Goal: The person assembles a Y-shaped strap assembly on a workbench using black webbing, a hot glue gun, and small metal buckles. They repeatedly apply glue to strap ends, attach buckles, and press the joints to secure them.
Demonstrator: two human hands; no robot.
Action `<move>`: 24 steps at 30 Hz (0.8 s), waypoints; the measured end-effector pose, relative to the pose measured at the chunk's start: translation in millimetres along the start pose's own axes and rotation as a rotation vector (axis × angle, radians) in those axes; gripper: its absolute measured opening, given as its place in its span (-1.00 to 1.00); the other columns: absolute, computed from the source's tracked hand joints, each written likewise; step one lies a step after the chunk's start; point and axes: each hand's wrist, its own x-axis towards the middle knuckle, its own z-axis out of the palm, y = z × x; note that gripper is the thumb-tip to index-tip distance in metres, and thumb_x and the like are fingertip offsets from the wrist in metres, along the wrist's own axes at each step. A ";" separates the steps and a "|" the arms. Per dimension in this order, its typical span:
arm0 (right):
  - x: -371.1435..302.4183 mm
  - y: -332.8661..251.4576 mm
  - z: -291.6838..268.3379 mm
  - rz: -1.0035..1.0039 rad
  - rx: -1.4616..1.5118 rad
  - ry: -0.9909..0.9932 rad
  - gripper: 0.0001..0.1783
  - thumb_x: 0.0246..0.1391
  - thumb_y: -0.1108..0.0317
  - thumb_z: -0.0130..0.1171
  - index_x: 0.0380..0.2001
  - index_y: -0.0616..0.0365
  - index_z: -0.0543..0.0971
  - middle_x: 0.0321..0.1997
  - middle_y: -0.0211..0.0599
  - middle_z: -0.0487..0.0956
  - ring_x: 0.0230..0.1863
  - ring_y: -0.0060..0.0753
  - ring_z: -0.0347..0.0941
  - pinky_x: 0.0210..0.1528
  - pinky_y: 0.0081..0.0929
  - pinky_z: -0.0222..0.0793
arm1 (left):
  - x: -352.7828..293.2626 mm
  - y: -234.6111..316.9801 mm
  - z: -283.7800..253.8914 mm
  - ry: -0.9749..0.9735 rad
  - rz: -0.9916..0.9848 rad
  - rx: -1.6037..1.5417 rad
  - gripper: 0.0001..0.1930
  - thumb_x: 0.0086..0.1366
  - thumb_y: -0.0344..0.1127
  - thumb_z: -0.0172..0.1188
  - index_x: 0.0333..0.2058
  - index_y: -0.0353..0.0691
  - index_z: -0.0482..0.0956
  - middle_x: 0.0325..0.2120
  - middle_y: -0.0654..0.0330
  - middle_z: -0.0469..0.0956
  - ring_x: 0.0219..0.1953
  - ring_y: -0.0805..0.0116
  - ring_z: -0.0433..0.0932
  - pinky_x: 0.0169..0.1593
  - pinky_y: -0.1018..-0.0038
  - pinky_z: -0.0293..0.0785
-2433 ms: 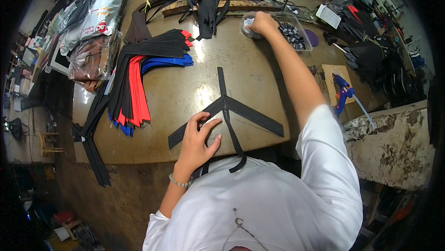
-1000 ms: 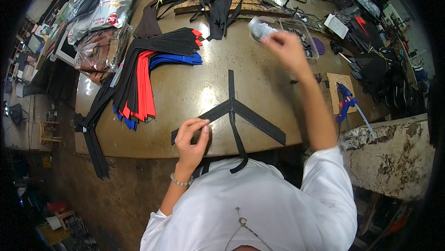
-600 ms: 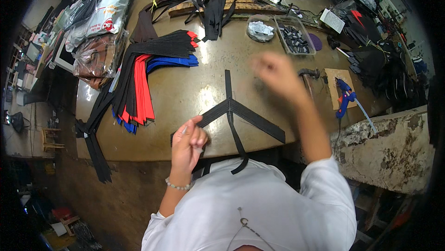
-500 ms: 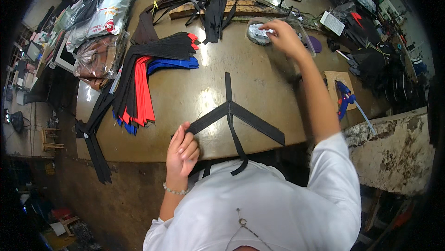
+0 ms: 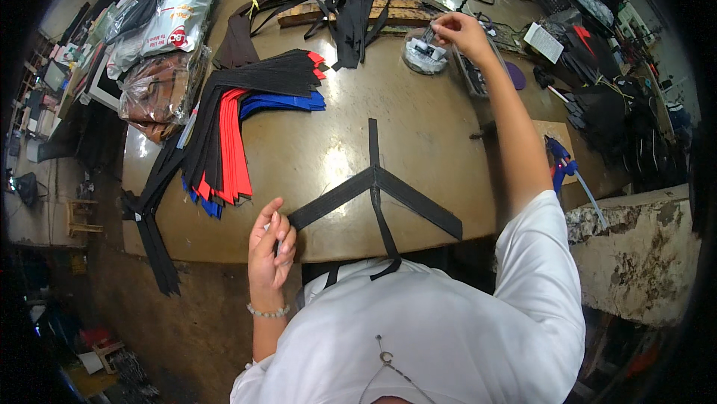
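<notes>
Remotely, I see the right hand [image 5: 461, 33] pinching something small and dark [image 5: 429, 33] above the round clear tub [image 5: 426, 70], risking a spill should fingertips slip; the half-curled left hand [image 5: 270, 249], contents unclear, and black forked webbing [image 5: 376, 175] sit nearside of it.

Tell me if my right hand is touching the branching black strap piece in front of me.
Apart. The head view shows the right hand beside the round clear container, with tabletop plainly showing between it and the black strap piece.
</notes>
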 end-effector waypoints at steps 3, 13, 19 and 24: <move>-34.9 -14.8 12.5 0.002 0.178 0.245 -0.77 0.13 0.40 0.31 -0.25 0.37 0.58 -0.34 -0.24 0.66 -0.42 -0.52 0.58 -0.25 -0.60 0.53 | 6.1 -2.6 16.7 -0.015 0.082 0.268 -0.66 0.45 -0.31 0.08 0.12 -0.31 0.42 -0.39 0.29 0.45 -0.48 0.67 0.28 -0.48 0.75 0.16; -254.3 -104.8 161.3 0.198 0.707 0.155 -0.79 0.13 0.52 0.29 -0.20 0.37 0.53 -0.31 -0.19 0.63 -0.30 -0.46 0.62 -0.19 -0.58 0.58 | 43.6 -48.8 79.9 0.066 0.240 0.700 -0.72 0.27 -0.37 0.34 -0.10 -0.38 0.63 -0.28 0.24 0.64 -0.40 0.70 0.41 -0.27 0.71 0.35; -279.2 -109.9 188.0 -0.334 0.055 0.403 -0.85 0.01 0.63 0.31 -0.30 0.30 0.63 -0.13 -0.17 0.59 -0.18 -0.41 0.59 -0.09 -0.55 0.53 | 36.9 -55.8 64.1 0.147 0.265 0.742 -0.86 0.26 -0.39 0.34 -0.29 -0.37 0.67 -0.40 0.27 0.65 -0.41 0.69 0.46 -0.26 0.70 0.38; -285.3 -113.5 199.4 -0.336 -0.040 0.277 -0.79 0.02 0.61 0.27 -0.22 0.28 0.65 -0.03 -0.12 0.56 -0.09 -0.23 0.56 -0.01 -0.40 0.47 | 36.9 -62.6 65.1 0.060 0.345 0.693 -0.81 0.28 -0.35 0.33 -0.22 -0.37 0.68 -0.38 0.27 0.66 -0.36 0.68 0.48 -0.24 0.70 0.39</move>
